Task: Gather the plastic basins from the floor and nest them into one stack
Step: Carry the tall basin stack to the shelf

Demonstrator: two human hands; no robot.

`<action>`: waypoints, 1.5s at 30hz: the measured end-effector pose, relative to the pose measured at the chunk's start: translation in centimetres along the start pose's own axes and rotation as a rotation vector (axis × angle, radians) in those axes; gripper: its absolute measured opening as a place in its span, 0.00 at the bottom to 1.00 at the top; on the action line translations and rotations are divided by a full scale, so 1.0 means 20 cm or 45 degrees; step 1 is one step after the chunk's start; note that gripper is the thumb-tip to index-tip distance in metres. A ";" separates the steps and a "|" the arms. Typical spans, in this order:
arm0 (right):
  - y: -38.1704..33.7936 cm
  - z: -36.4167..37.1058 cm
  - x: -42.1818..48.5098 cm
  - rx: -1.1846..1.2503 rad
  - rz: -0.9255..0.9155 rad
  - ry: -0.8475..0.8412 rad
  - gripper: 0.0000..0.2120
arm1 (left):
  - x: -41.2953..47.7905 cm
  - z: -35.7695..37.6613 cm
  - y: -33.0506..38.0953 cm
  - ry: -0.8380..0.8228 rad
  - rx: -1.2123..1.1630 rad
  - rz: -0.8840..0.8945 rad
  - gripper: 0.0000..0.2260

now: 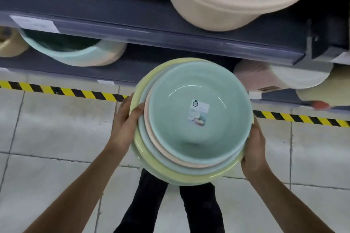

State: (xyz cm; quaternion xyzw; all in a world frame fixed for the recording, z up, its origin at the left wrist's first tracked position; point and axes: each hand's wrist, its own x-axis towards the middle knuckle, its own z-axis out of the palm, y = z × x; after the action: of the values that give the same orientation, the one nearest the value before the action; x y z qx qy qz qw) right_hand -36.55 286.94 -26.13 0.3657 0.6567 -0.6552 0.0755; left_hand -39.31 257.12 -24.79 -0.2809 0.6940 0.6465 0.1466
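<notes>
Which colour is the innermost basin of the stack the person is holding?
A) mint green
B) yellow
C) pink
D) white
A: the mint green basin sits innermost, with pink, pale blue-green and yellow rims showing around it, and the left hand and right hand gripping the stack's sides.

Two bare forearms, no sleeves, no watch or rings visible on left hand [126,125] or right hand [254,148]. Below, black trousers [198,212] on both legs, slim cut, plain. Feet out of view.
</notes>
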 end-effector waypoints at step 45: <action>0.13 0.60 2.00 -0.105 -0.161 0.106 0.29 | 1.83 0.69 -0.31 0.358 -0.275 0.164 0.08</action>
State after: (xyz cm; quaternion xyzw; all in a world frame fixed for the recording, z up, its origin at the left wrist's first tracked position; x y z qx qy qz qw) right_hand -68.34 290.92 -52.89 0.3468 0.7076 -0.6153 0.0217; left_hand -67.22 263.17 -52.19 -0.3375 0.6507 0.6797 -0.0245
